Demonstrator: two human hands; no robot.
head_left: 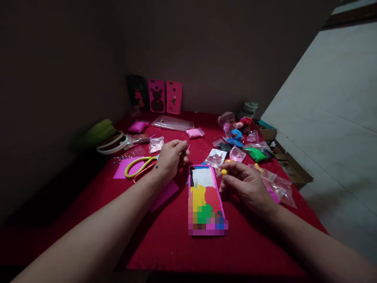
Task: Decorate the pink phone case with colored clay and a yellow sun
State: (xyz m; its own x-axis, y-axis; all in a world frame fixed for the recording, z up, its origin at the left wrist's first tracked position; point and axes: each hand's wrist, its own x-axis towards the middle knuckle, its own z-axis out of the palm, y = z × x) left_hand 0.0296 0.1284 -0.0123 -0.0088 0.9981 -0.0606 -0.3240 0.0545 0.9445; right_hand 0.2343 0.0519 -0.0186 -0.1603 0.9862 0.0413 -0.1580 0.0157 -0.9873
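A small yellow ball of clay (224, 172) is pinched between the thumb and fingers of my right hand (246, 184), just right of the phone case. The phone case (208, 192) lies flat in front of me, with a pink rim and patches of white, yellow, red, green and blue clay; its lower end is blurred by pixels. My left hand (173, 157) hovers beyond the case's upper left corner, thumb and fingertips pressed together; what they hold, if anything, is too small to make out. Yellow-and-red-handled scissors (140, 163) lie beside the left wrist, their blades mostly hidden.
Bags of coloured clay (256, 154) crowd the table's right side. Three decorated cases (157, 96) lean against the wall at the back. Clear cases (173, 123), a pink clay packet (194, 133) and pink paper (125, 168) lie on the red cloth (167, 251). Cardboard boxes (290, 169) stand at right.
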